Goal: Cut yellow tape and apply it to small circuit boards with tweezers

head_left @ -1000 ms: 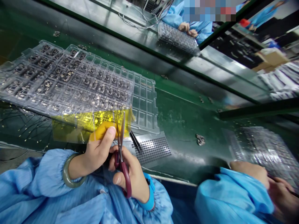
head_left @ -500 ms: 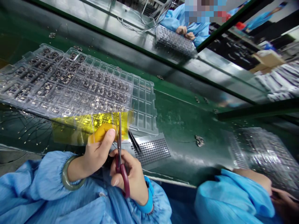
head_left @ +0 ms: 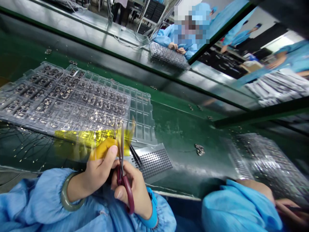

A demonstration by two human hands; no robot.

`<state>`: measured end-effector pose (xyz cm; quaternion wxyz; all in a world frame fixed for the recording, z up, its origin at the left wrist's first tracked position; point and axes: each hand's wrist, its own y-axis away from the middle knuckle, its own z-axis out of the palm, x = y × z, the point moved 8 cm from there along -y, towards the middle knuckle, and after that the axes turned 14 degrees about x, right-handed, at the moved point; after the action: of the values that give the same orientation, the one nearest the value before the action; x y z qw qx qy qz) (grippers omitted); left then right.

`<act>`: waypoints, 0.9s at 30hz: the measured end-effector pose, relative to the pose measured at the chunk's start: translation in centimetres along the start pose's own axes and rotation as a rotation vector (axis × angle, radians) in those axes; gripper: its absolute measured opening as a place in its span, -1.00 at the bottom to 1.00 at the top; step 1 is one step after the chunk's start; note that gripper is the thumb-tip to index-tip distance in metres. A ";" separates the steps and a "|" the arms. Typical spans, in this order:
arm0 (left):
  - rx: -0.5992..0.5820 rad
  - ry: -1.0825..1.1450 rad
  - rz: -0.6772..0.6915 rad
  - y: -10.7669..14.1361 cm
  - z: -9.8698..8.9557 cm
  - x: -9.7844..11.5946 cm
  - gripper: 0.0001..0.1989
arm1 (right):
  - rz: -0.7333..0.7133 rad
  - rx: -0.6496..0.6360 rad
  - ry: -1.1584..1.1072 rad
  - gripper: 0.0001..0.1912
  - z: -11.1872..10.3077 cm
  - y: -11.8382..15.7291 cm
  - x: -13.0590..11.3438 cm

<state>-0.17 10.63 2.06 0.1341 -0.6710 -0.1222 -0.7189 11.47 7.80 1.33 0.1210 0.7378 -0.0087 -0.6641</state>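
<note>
Yellow film (head_left: 80, 139) is pinched in the left hand (head_left: 100, 167); the right hand (head_left: 138, 188) grips maroon-handled scissors (head_left: 126, 183).

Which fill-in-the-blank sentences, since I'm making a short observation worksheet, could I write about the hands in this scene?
1. The see-through film in the left hand is coloured ____.
2. The right hand holds a pair of ____ with dark red handles.
3. The wrist inside the green bangle is the wearer's ____ one.

Missing words: yellow; scissors; left.
</note>
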 end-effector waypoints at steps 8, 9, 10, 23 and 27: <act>-0.074 -0.026 -0.016 0.5 0.6 -0.5 -0.54 | 0.001 0.034 -0.154 -0.17 0.2 0.0 0.7; -0.080 -0.026 -0.011 0.6 0.7 -0.4 -0.54 | -0.004 0.029 -0.163 -0.16 0.2 0.0 0.8; -0.087 -0.022 -0.003 0.6 0.7 -0.2 -0.54 | -0.010 0.026 -0.164 -0.15 0.2 0.1 0.9; -0.171 0.032 0.059 1.1 0.7 -0.2 -0.59 | -0.110 0.010 -0.064 -0.08 0.1 -0.2 -0.1; -0.173 0.070 0.042 0.9 0.6 -0.1 -0.64 | -0.082 0.064 -0.032 -0.13 0.1 -0.3 0.3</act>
<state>0.69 9.99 1.95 0.0948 -0.6568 -0.0409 -0.7470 11.35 8.06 0.95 0.0699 0.7304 -0.0017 -0.6794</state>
